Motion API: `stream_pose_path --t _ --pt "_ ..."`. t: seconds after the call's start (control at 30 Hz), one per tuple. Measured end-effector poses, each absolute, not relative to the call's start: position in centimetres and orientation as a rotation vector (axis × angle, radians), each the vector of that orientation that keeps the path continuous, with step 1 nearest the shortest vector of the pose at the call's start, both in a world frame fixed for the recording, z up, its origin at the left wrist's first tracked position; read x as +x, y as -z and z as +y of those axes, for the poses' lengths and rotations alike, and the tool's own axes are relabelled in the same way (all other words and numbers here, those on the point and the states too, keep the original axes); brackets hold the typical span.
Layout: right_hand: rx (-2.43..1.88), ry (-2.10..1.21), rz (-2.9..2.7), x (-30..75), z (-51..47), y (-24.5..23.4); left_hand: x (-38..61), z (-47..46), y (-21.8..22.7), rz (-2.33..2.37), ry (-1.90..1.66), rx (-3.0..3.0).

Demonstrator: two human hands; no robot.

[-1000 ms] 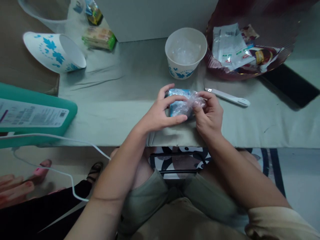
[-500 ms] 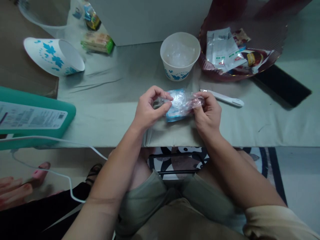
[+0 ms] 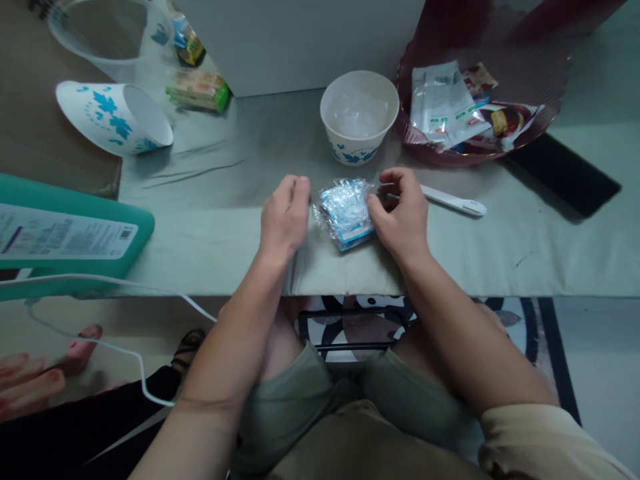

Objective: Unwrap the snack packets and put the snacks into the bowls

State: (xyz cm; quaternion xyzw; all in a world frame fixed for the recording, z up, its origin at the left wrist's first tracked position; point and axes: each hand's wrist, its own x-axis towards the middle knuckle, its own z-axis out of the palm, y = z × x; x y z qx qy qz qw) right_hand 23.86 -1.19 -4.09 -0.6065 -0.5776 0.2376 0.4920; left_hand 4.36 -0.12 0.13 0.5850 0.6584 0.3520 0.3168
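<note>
A small blue packet (image 3: 353, 233) lies on the cloth-covered table, with crumpled clear plastic wrap (image 3: 345, 203) over the top of it. On its left side, my left hand (image 3: 285, 217) is held with its fingers curled together, a small gap away from the wrap. Whatever is inside those fingers, if anything, is hidden. My right hand (image 3: 403, 217) is at the packet's right edge, fingers bent and apart, thumb tip close to or touching the wrap. Just behind the packet stands a white paper bowl (image 3: 353, 143) with blue leaves and clear plastic inside.
A white-handled knife (image 3: 457, 202) lies partly behind my right hand. Farther right are a dark red bowl (image 3: 435, 155) of wrappers and a black phone (image 3: 567, 177). At left are a tipped paper bowl (image 3: 107, 120), a green-ended snack pack (image 3: 200, 90) and a green container (image 3: 125, 220).
Both hands have let go of the plastic wrap they stretched between them. The wrap now rests bunched over the blue packet, and my left hand has drawn a little to the left.
</note>
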Motion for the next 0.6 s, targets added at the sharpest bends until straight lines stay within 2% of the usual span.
stream_pose_path --t 0.13,0.4,0.6 --pt "-1.464 -0.589 -1.471 23.8 -1.1 4.4 5.1 -0.8 -0.5 1.667 -0.752 1.589" --pt "-1.277 -0.733 -1.41 24.1 -1.8 4.2 6.1 -0.7 0.0 1.136 -0.969 1.216" --pt "-1.148 -0.908 -1.47 24.5 -3.3 3.4 6.0 -0.7 -0.5 1.069 -0.946 1.09"
